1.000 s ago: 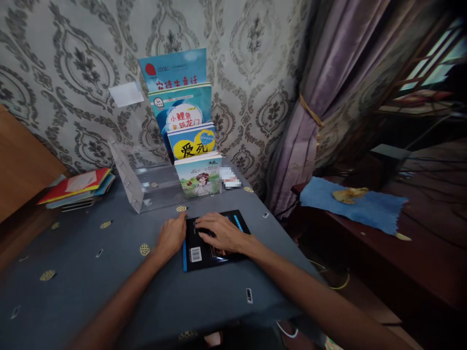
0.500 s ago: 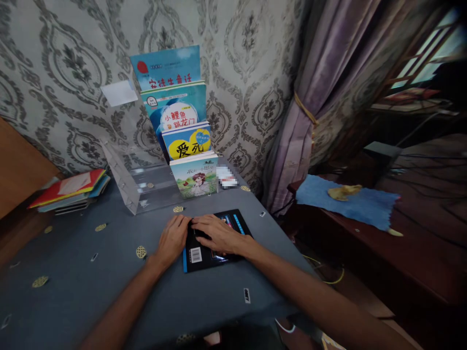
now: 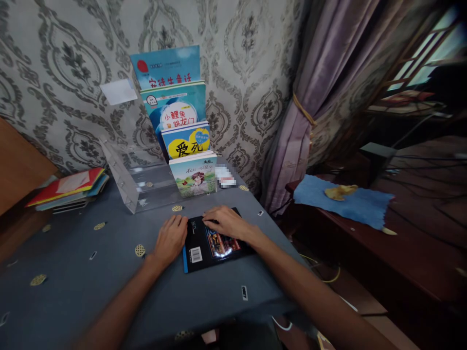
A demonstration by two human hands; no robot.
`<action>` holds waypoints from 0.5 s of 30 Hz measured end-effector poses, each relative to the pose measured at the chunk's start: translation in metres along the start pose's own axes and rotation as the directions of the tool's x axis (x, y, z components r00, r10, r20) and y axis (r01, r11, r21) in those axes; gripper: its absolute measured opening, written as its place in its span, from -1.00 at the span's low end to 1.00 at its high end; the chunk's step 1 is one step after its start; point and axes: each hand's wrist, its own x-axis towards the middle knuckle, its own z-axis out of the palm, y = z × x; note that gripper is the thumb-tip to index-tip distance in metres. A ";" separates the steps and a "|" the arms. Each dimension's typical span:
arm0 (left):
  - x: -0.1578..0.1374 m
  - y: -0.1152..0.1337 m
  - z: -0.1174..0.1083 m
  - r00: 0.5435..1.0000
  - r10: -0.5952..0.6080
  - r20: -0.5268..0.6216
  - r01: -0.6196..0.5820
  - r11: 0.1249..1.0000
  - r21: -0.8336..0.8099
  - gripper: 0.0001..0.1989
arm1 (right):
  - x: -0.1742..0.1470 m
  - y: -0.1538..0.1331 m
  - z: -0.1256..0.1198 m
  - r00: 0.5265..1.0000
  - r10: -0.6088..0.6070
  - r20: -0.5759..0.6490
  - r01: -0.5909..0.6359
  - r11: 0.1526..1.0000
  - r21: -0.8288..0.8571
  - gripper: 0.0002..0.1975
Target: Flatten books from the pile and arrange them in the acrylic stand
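Observation:
A black book [image 3: 207,257] with a blue spine, a barcode and a colourful picture lies flat on the grey tablecloth [image 3: 109,282]. My left hand [image 3: 172,238] rests along the book's left edge, fingers stretched out and touching its upper left corner. Across the upper part of the cover lies my right hand [image 3: 228,223], open, its fingers pointing left and hiding some of the book. Neither hand grips anything. Just behind stands a clear display rack [image 3: 126,187], whose right side holds several upright books [image 3: 191,180] in steps.
At the table's left is a pile of books and folders [image 3: 65,189] with a red and yellow one on top. A tied purple curtain [image 3: 295,131] hangs beyond the right edge. Further right, a blue cloth [image 3: 357,209] with a yellowish object lies on dark wooden furniture [image 3: 394,267].
My right hand has slid right across the book, uncovering more of its picture and left part. My left hand has stayed at the left edge.

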 end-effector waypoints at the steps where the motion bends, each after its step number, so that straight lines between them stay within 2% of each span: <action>1: 0.000 0.001 -0.001 1.000 0.002 0.010 -0.002 1.000 0.013 -0.78 | -0.001 0.003 -0.005 1.000 0.010 0.011 -0.011 1.000 0.008 -0.83; 9: 0.000 0.002 -0.007 0.999 -0.007 0.051 0.005 0.999 0.043 -0.79 | -0.006 0.024 -0.037 0.976 0.191 0.108 -0.195 0.981 0.021 -0.60; 15: -0.002 -0.002 0.005 0.998 0.026 -0.065 -0.026 1.000 -0.002 -0.79 | -0.005 0.027 -0.036 0.975 0.206 0.085 -0.206 0.978 -0.004 -0.59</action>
